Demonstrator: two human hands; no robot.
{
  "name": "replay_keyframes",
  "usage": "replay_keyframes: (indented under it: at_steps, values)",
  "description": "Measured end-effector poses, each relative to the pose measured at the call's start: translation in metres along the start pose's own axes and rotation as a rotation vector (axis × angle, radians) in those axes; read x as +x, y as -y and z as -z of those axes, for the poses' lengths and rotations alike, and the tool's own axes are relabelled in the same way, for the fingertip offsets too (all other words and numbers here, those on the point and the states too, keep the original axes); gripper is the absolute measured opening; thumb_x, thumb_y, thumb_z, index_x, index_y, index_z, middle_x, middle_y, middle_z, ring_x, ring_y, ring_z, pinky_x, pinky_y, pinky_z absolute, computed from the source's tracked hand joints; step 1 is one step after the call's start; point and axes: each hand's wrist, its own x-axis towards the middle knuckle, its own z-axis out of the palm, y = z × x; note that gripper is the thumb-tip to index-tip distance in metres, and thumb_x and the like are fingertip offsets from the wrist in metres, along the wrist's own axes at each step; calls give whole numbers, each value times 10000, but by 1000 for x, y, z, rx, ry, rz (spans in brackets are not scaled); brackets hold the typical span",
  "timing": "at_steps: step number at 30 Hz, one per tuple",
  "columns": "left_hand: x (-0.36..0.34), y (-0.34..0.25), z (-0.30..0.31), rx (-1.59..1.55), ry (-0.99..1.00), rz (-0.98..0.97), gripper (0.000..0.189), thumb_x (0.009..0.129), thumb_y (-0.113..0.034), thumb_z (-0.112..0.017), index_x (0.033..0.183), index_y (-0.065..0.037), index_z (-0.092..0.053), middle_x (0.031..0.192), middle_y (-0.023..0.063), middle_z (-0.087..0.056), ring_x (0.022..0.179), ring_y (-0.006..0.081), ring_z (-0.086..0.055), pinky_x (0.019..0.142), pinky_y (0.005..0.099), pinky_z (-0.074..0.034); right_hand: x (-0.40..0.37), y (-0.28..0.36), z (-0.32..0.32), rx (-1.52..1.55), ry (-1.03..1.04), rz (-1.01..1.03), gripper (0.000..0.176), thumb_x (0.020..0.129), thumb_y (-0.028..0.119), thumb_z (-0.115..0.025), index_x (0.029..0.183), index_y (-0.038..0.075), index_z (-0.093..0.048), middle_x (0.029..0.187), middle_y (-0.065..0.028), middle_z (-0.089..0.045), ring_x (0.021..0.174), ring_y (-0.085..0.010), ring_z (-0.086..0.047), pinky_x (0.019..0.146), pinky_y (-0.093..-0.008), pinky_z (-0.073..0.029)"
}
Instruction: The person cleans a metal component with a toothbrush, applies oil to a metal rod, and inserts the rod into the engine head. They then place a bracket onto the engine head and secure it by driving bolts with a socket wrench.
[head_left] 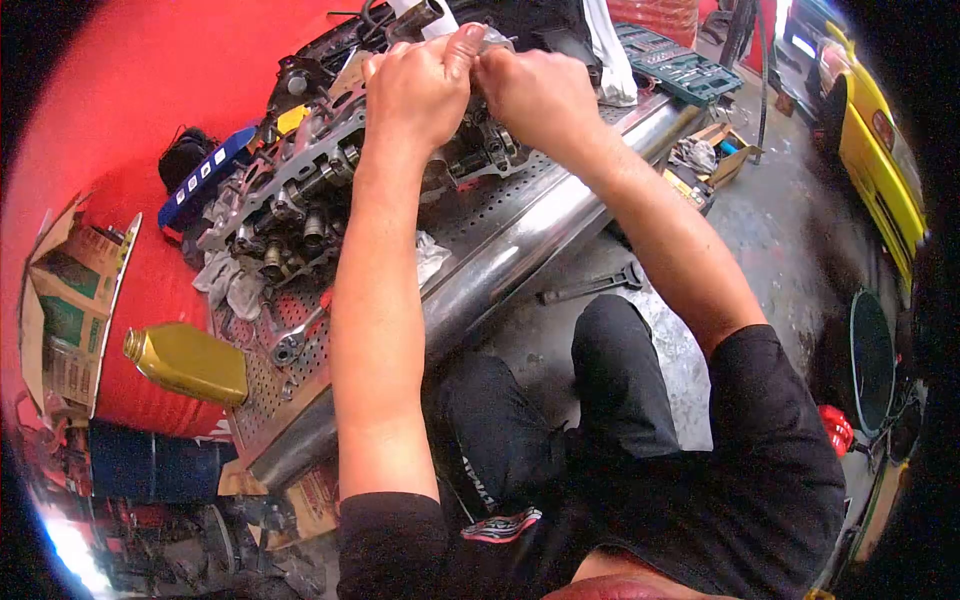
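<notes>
Both of my hands are raised over the far end of a metal engine cylinder head (pixel 315 195), which lies on a perforated metal bench (pixel 270 375). My left hand (pixel 425 85) is closed, its thumb up, beside my right hand (pixel 535 95), whose fingers are curled in. The two hands meet at a small pale, shiny item (pixel 492 38); most of it is hidden by the fingers, so I cannot make out what it is. Camshaft parts show below and between my forearms.
A gold oil bottle (pixel 190 362) and a ratchet wrench (pixel 290 343) lie at the bench's near left. A green socket set (pixel 680 65) sits at the far right. On the floor are a black tool (pixel 592 285) and an open box (pixel 725 155). Rags lie around the cylinder head.
</notes>
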Motion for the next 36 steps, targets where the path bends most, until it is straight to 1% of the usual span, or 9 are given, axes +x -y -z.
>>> replay_keyframes:
  at_steps: [5,9,14,19,23,25,27,30,36]
  values:
    - [-2,4,-2,46,4,10,551,978,-515,-355,883,-118,-725,824,165,-685,893,367,-632,858,512,-389,-62,-21,-26,137,-10,132,292,938,296,-544,743,80,-529,593,-151,-598,550,-347,-618,520,-463,-487]
    - [-4,9,-13,50,-228,-117,612,974,-541,-336,831,-62,-689,781,218,-645,849,414,-614,807,494,-444,-52,-16,5,107,-89,-106,365,939,349,-518,700,72,-533,585,-156,-603,548,-351,-625,488,-460,-480]
    - [-6,9,-11,20,-114,-58,574,968,-538,-340,843,-123,-717,842,176,-682,902,364,-636,841,530,-406,5,-3,-4,19,-71,45,387,943,388,-505,728,72,-568,624,-170,-627,597,-369,-640,534,-474,-504]
    - [-7,-7,4,10,-17,7,417,994,-371,-358,1032,-131,-697,1001,114,-688,1003,328,-590,899,491,-362,-38,-3,-12,-3,-65,27,328,959,330,-502,733,106,-584,614,-137,-635,562,-327,-643,504,-433,-502]
    - [-6,-8,9,59,27,66,414,980,-396,-379,1094,-155,-696,1030,123,-684,1031,321,-590,924,499,-356,-72,-20,-13,84,32,-203,394,972,434,-439,826,113,-614,662,-209,-620,645,-410,-629,588,-530,-468]
    - [-16,-10,19,-134,-37,38,465,982,-442,-371,1087,-131,-701,1021,159,-681,1044,315,-593,952,508,-345,-43,-18,-7,-6,26,-233,443,978,484,-396,836,113,-592,667,-226,-616,658,-448,-617,589,-556,-455]
    - [-13,0,-11,76,-142,72,464,951,-537,-380,1019,-246,-734,1023,105,-697,1066,309,-602,1003,602,-290,-10,-3,3,0,113,-186,448,981,476,-382,867,96,-589,747,-230,-649,742,-456,-628,643,-553,-472]
    - [-11,2,-15,74,-113,119,507,949,-544,-367,953,-205,-745,1012,89,-701,1079,292,-600,982,651,-271,6,-11,-17,-100,123,-37,380,979,420,-405,912,110,-614,770,-227,-659,748,-440,-637,658,-549,-490]
    - [-10,3,-19,72,-108,110,541,950,-565,-355,908,-196,-749,962,89,-706,1052,322,-603,975,688,-260,-61,-13,-18,-92,142,-19,397,989,435,-397,887,129,-628,682,-216,-631,629,-427,-624,559,-527,-474]
